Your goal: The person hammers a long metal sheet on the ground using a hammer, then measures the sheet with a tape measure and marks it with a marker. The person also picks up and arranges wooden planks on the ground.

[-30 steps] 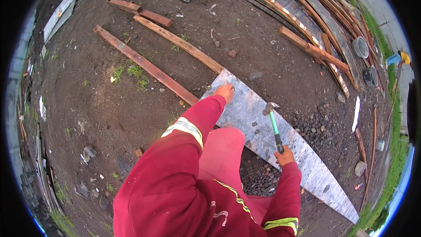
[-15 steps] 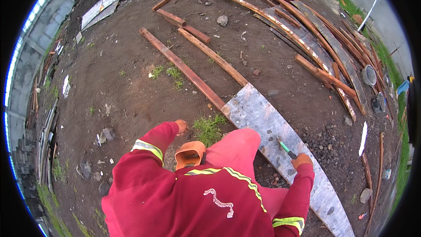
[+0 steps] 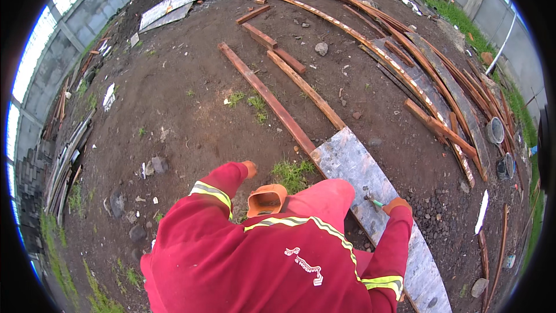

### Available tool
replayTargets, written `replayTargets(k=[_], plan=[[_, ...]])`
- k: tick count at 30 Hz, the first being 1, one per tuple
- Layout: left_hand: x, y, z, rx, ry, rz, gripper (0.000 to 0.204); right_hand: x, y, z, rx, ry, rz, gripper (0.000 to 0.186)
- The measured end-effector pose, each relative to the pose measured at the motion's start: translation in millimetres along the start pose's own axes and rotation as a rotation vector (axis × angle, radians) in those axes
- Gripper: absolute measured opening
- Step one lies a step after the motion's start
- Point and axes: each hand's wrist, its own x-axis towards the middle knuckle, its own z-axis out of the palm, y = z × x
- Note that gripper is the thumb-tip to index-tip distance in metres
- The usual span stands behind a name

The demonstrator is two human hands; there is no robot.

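You are gripping the hammer [image 3: 376, 202] by its handle in your right hand [image 3: 398, 205], over the grey panel [image 3: 358, 165]; your left hand [image 3: 249, 169] is hovering near the orange holder [image 3: 267, 200], finger spread indeterminable. The hammer is presumably handling stiff, head-heavy; hold low.

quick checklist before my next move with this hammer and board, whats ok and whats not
1. Hammer gripped in the right hand: ok.
2. Left hand steadying the grey board: not ok, it is off to the left, over dirt.
3. Anything held in the left hand: cannot tell, too small.
4. Reddish timber and brown timber reaching the board's far end: ok.
5. Timbers fastened to the board: cannot tell.
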Motion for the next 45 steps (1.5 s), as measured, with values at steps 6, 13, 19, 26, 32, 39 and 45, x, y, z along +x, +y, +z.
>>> replayTargets(k=[6, 13, 19, 26, 32, 39, 45], plan=[[-23.9, 21.3, -33.4, -0.737, 0.005, -0.232, 0.021, -4.5, 7.1, 5.9, 0.003, 0.012, -0.035, 0.056], [0.9, 72.0, -87.0, -1.052, 0.201, -0.482, 0.022, -7.6, 9.2, 16.8, 0.061, 0.064, 0.023, 0.046], [75.0, 99.6, -119.8, -0.845, 0.155, -0.219, 0.024, -3.5, 25.1, 28.3, 0.145, 0.041, 0.002, 0.033], [154.2, 174.1, -168.9, -0.68, -0.001, -0.059, 0.024, -5.8, 37.7, 34.4, 0.252, 0.096, 0.027, 0.031], [202.2, 261.2, -216.3, -0.348, -0.055, 0.125, 0.03, 8.1, 30.1, 22.8, 0.215, 0.074, -0.062, 0.028], [173.1, 336.3, -199.4, -0.163, -0.044, 0.28, 0.034, 10.7, 70.4, 59.8, 0.355, -0.167, -0.038, 0.031], [41.1, 340.2, -210.3, -0.346, -0.186, 0.107, 0.036, -87.2, 110.7, 178.6, 1.305, -0.413, 0.344, 0.029]])
